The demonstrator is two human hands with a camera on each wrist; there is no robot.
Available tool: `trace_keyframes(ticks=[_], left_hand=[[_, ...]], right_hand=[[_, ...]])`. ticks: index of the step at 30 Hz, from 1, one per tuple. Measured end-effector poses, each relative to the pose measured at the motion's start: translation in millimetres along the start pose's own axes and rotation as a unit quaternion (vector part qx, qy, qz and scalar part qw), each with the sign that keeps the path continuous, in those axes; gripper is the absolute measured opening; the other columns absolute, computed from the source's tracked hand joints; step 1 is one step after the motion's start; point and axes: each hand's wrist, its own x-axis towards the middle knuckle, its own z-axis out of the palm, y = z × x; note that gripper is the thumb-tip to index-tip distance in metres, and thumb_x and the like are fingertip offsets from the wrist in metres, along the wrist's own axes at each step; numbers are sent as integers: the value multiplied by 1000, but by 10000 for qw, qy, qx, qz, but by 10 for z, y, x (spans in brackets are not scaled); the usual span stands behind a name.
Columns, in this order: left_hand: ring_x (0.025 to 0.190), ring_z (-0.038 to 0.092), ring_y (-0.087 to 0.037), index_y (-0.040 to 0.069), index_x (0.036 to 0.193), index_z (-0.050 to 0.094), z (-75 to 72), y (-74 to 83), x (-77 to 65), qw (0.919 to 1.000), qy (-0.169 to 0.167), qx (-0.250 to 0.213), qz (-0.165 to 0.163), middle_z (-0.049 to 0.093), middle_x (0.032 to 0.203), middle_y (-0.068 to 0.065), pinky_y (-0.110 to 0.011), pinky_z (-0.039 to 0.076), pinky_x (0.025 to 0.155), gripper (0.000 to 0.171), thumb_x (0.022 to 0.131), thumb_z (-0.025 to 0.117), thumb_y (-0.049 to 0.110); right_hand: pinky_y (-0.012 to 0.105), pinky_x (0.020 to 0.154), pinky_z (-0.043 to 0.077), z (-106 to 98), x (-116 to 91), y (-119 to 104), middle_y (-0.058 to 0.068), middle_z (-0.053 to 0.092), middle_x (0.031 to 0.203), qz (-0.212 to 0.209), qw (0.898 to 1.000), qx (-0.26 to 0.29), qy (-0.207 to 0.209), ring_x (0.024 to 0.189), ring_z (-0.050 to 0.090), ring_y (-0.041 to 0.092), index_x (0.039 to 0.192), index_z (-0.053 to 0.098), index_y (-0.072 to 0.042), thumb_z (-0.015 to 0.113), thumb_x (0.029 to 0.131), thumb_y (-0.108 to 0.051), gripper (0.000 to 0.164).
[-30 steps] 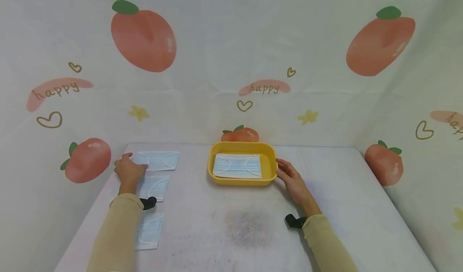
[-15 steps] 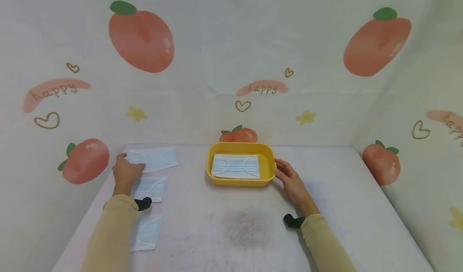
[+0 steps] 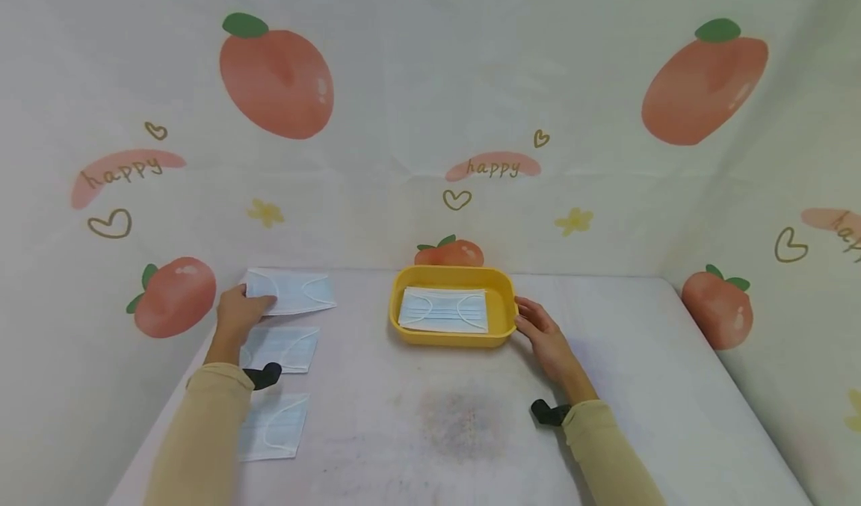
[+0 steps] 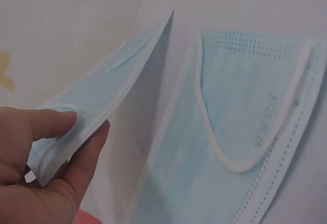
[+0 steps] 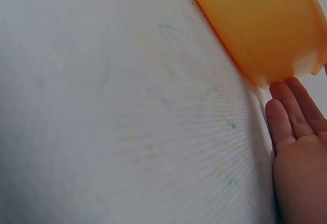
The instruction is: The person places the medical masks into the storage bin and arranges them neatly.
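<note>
My left hand (image 3: 240, 315) pinches the left end of a pale blue face mask (image 3: 296, 292) at the back left. In the left wrist view, thumb and fingers hold this mask (image 4: 97, 93) tilted, its far end raised off the table. A second face mask (image 3: 299, 347) lies flat just in front, partly behind my wrist. My right hand (image 3: 548, 347) rests against the right end of a yellow tray (image 3: 451, 338). In the right wrist view its extended fingertips touch the tray's outer wall (image 5: 260, 29). Inside the tray lies a face mask (image 3: 444, 310), perhaps stacked on others.
Nearest me on the left lies another face mask (image 3: 274, 429), partly hidden by my sleeve. The white tabletop (image 3: 377, 416) has a greyish smudge in the middle. A white curtain (image 3: 390, 117) printed with fruit stands behind the table and along its sides.
The back-left mask has come up off the table in my left hand, tilting on the way. My right hand stays at the tray. The head view shifts slightly.
</note>
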Motion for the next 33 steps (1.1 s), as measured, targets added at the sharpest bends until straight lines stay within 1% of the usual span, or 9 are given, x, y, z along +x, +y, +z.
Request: trace_keyframes(ticks=[3,6,9,12,15,19,26,33], left_hand=[[141,42,-44,-10,155,29,11,17,-25,9992,-132,-376,-14,34,160,-31,-55,45,114,66,99,59,8],[142,44,-44,-6,158,22,18,34,-53,9977,-255,-632,-16,31,162,-30,-51,49,109,68,101,57,5],[142,44,-45,-3,160,20,10,59,-102,9966,-316,-757,84,30,163,-29,-49,51,106,69,102,56,4],[143,43,-46,-3,160,20,-13,88,-154,9958,-349,-812,251,30,162,-30,-50,51,105,69,102,56,4],[143,43,-46,-2,159,21,-37,123,-206,9955,-381,-784,361,30,162,-30,-50,51,106,68,102,57,7],[141,46,-46,0,159,23,-42,169,-279,9952,-385,-751,497,33,161,-29,-49,51,105,68,102,58,10],[140,47,-49,1,159,24,11,288,-426,9916,-467,-852,854,35,160,-29,-51,50,104,67,102,60,12],[138,49,-47,1,158,25,83,475,-580,9847,-712,-1052,1193,38,157,-28,-44,53,99,67,102,61,11]], right_hand=[[47,128,27,2,2,0,11,39,162,-24,10000,67,11,145,40,26,154,41,-19,58,105,-29,53],[47,128,28,4,-5,-9,11,40,161,-30,10000,26,39,145,41,26,153,42,-19,58,105,-30,53],[49,128,28,4,-17,-17,13,39,162,-47,10000,1,25,146,40,28,153,42,-19,58,105,-30,52],[50,128,28,6,-24,-21,14,38,162,-38,10000,-12,21,148,39,30,154,41,-20,58,105,-30,52],[50,128,28,11,-23,-24,12,39,162,13,10000,-53,46,148,39,30,153,42,-22,58,105,-31,51],[50,128,27,16,-16,-27,12,39,162,12,10000,-33,17,148,39,31,153,42,-21,57,105,-30,51],[52,128,27,11,-22,-51,14,39,162,-52,9999,-112,3,147,40,32,154,42,-21,57,105,-33,53],[52,128,27,-7,0,-18,13,37,163,-40,9999,-155,-23,147,40,32,155,41,-23,58,104,-35,54]])
